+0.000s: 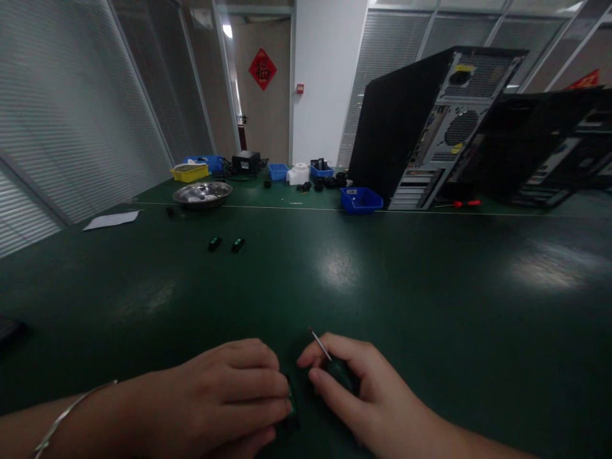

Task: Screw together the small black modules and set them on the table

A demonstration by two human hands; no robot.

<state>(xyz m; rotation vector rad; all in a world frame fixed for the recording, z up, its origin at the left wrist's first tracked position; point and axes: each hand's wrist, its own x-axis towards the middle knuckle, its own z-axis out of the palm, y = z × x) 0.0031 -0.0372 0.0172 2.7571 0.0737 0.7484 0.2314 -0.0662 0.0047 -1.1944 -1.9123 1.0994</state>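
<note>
My left hand [229, 395] rests on the dark green table [382, 306] near the front edge, fingers curled over a small dark part [291, 408] that it pins down. My right hand [354, 389] is right beside it, pinched around a small screwdriver [321, 345] with a thin metal shaft and a dark green handle; the shaft points up and away. A thin bracelet [71, 411] circles my left wrist. Most of the small part is hidden under my fingers.
Two small dark parts [225, 244] lie mid-table. Farther back are a metal bowl [203, 192], a sheet of paper [111, 220], yellow [190, 172] and blue bins [361, 199], a white part [299, 173], and two open computer cases [430, 127], with a red-handled tool [461, 204].
</note>
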